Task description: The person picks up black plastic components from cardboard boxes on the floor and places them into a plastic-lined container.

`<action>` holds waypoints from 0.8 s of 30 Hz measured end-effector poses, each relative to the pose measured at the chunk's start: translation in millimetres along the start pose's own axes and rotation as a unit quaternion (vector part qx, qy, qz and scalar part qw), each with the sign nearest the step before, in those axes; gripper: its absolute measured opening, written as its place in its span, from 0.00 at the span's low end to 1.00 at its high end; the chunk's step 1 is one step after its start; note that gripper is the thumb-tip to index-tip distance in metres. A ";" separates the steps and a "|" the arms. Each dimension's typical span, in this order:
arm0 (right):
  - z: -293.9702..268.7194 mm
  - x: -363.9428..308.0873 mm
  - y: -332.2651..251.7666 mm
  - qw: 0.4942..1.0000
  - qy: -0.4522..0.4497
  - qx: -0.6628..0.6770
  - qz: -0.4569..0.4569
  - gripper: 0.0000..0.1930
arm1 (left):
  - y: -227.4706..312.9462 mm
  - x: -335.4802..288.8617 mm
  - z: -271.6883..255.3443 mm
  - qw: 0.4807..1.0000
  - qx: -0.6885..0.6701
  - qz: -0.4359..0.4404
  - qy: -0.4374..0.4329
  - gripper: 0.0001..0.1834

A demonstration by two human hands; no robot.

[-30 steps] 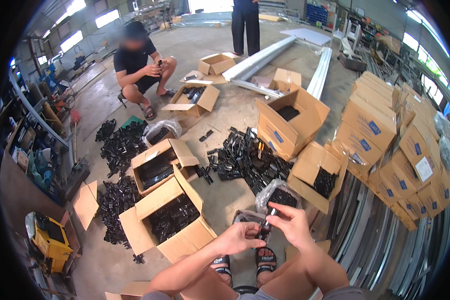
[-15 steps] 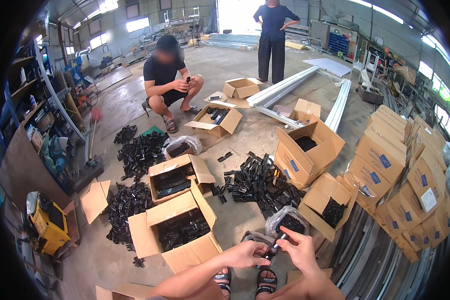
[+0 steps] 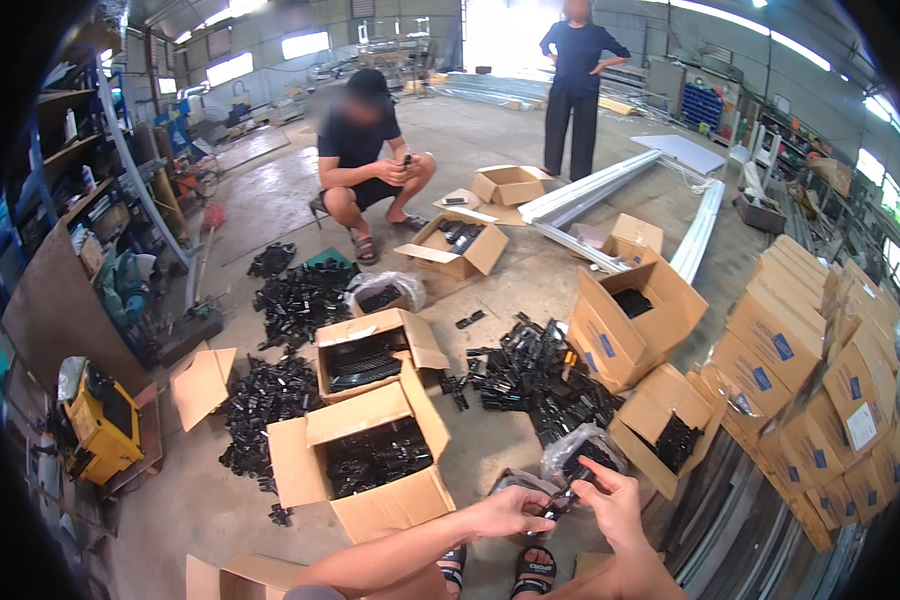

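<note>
Above my sandalled feet, both hands are closed around a small glossy black part (image 3: 564,497); its exact kind is hard to make out. My left hand (image 3: 513,511) pinches its lower left end, while my right hand (image 3: 608,497) has thumb and fingers at the upper right end. Just beyond them a clear plastic bag (image 3: 610,452) holds more black pieces. Another bag-lined container (image 3: 518,481) is partly covered by my left hand. Farther off lies a loose heap of similar black parts (image 3: 540,378).
An open carton (image 3: 358,412) of black parts stands left, beside another heap (image 3: 270,410). At right are another open carton (image 3: 635,425), stacked closed cartons (image 3: 770,330) and long metal bars (image 3: 710,530). A crouching person (image 3: 370,150) handles a black piece; another person (image 3: 577,90) stands behind.
The whole scene has shifted right and slightly down in the picture. Between my hands the black part has changed angle and shows less of its length. Both hands still grip it.
</note>
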State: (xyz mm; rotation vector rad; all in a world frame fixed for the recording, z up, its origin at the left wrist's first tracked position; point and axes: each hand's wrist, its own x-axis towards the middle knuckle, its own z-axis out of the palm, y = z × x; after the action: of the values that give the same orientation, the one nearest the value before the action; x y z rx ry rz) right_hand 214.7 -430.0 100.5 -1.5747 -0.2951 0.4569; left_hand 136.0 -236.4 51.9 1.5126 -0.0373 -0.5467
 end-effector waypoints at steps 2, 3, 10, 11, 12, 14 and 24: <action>-5.6 -2.0 6.8 1.000 0.012 0.024 0.006 0.22 | 3.7 2.4 1.8 0.999 0.039 -0.009 -0.001 0.22; -4.0 -1.1 5.8 1.000 0.010 0.026 0.003 0.22 | 7.6 0.9 0.7 0.998 0.056 0.011 0.023 0.22; 13.9 10.1 16.4 0.998 -0.020 -0.052 -0.027 0.23 | 1.4 -18.8 -6.0 0.997 -0.044 0.017 0.062 0.13; 11.3 12.0 15.9 0.998 -0.049 0.019 -0.040 0.25 | 15.1 -18.8 -10.1 0.998 -0.042 0.004 0.054 0.15; 4.8 10.3 22.4 0.998 -0.048 0.023 -0.037 0.26 | 16.3 -20.0 -8.2 0.997 -0.032 0.023 0.062 0.16; -4.7 15.0 21.2 0.998 -0.014 0.048 -0.025 0.28 | 22.2 -20.1 -11.2 0.997 -0.009 0.025 0.070 0.18; -88.6 86.7 141.5 0.961 -0.011 -0.275 0.009 0.12 | 14.1 -25.6 -40.6 0.892 0.363 0.002 0.268 0.15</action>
State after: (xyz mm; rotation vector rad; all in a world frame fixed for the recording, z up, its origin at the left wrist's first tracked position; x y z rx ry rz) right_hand 319.4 -477.7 -48.4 -2.1166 -0.4525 0.4271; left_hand 132.2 -189.8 69.8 2.3559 0.2061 -0.0747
